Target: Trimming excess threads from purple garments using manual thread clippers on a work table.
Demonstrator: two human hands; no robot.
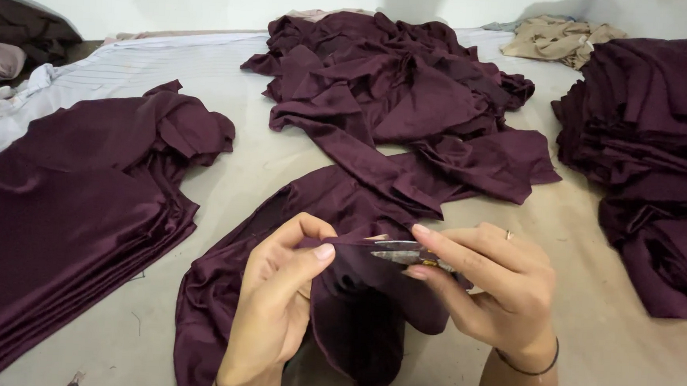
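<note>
Pinching a maroon garment [353, 311] edge, the left hand [275, 307] is closed on fabric above the table [609, 363]. The right hand [495, 291] grips small thread snips [403, 253] touching that edge.

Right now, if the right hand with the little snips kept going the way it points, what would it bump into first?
The right hand points its snips leftward, toward the cloth pinched by the left hand. It would probably meet that cloth edge first, then the left thumb just behind; depth is hard to judge.
</note>
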